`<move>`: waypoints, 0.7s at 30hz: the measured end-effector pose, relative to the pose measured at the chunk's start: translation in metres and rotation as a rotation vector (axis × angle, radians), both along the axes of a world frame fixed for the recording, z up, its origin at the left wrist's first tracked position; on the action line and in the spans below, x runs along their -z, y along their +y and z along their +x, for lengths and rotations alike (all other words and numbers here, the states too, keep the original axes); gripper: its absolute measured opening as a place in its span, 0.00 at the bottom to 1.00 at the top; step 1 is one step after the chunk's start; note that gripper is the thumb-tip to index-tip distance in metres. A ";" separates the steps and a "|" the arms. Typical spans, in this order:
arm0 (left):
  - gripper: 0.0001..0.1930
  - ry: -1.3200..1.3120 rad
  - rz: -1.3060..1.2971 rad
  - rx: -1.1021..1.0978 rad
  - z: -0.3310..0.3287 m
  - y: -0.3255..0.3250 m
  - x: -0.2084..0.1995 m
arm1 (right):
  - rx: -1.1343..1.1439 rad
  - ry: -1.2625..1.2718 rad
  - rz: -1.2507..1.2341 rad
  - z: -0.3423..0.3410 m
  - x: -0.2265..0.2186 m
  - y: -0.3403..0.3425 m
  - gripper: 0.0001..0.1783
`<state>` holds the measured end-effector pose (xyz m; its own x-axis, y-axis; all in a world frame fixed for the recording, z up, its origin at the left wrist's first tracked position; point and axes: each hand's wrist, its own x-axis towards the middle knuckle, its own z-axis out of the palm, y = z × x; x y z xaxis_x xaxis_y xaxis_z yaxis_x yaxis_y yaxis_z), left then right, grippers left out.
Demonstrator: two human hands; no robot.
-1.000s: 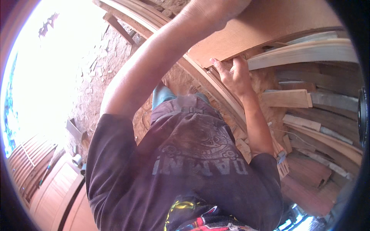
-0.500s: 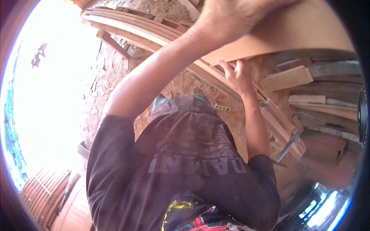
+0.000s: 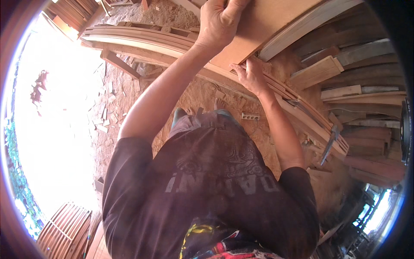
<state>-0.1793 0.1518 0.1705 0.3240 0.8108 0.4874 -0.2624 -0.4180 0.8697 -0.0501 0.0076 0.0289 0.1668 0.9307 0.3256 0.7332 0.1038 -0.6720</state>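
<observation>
A flat light-brown wooden panel (image 3: 276, 19) lies at the top of the view, above a long bench of wooden strips. My left hand (image 3: 221, 21) grips the panel's left edge, the thumb on its face; the upper frame edge cuts off part of the fingers. At the panel's near edge, my right hand (image 3: 252, 77) pinches close to the corner, its fingers partly hidden by the wood. Long narrow wooden strips (image 3: 142, 35) run along the bench beneath, passing under the panel and on past my right hand.
A metal clamp (image 3: 330, 144) sits at the bench's right end. Boards (image 3: 317, 74) are stacked at the right. Below the bench are a white power strip (image 3: 250, 116) and wood scraps (image 3: 102, 125) on the dusty ground. Curved slats (image 3: 64, 231) stand at lower left.
The panel has swung round, its far part moving up and away from the right side. Both hands have shifted left in the view with it, still holding it.
</observation>
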 end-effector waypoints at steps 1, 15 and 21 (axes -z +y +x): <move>0.39 -0.074 -0.013 -0.040 0.002 -0.007 0.000 | 0.005 0.022 -0.008 -0.004 0.004 -0.004 0.15; 0.45 0.133 -0.129 0.395 -0.040 -0.006 0.019 | 0.078 -0.237 0.093 -0.014 0.055 -0.007 0.20; 0.41 0.065 -0.137 0.467 -0.036 -0.002 0.031 | 0.119 -0.233 -0.014 -0.016 0.045 -0.011 0.25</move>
<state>-0.2153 0.1498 0.1398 0.6944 0.6268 0.3534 -0.3380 -0.1494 0.9292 -0.0657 -0.0032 -0.0162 0.1976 0.9135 0.3556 0.8749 -0.0007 -0.4843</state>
